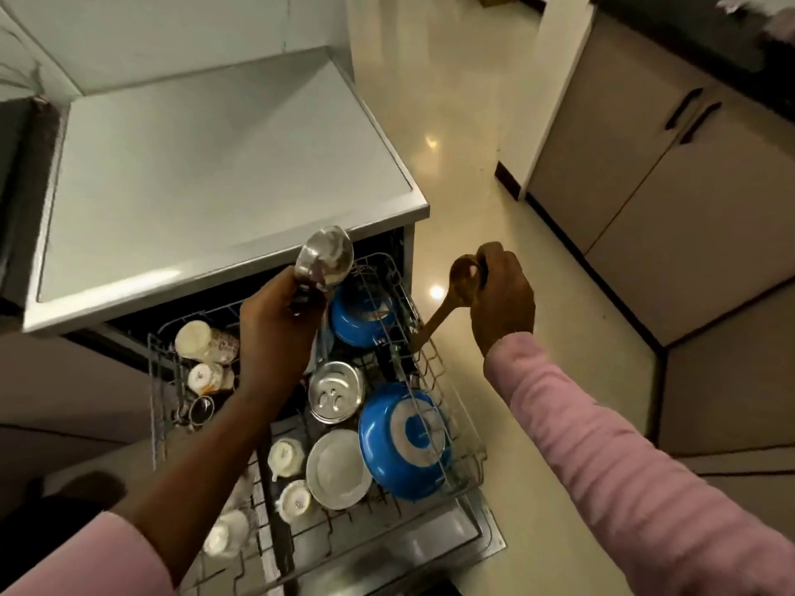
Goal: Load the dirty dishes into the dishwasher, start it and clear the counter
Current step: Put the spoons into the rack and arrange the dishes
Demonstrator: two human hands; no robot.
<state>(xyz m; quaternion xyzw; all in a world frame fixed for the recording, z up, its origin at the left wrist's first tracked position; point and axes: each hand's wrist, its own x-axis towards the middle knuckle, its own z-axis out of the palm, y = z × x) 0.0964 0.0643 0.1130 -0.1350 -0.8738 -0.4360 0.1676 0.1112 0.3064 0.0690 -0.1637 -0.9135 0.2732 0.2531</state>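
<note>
The dishwasher's racks (447, 397) are pulled out below the grey worktop (206, 174). My left hand (275, 333) grips a small steel pot (325, 262) above the upper rack. My right hand (501, 294) holds a wooden spoon (451, 298) by its bowl end, the handle pointing down at the rack's right edge. In the racks sit two blue bowls (402, 440), a steel lid (335, 397), a white plate (337, 471), white cups (286, 458) and pale mugs (202, 342).
A beige cabinet (645, 174) with dark handles stands to the right across a glossy cream floor (451, 101). The open dishwasher door (430, 548) lies low in front of me. A dark counter edge (688, 32) is at the top right.
</note>
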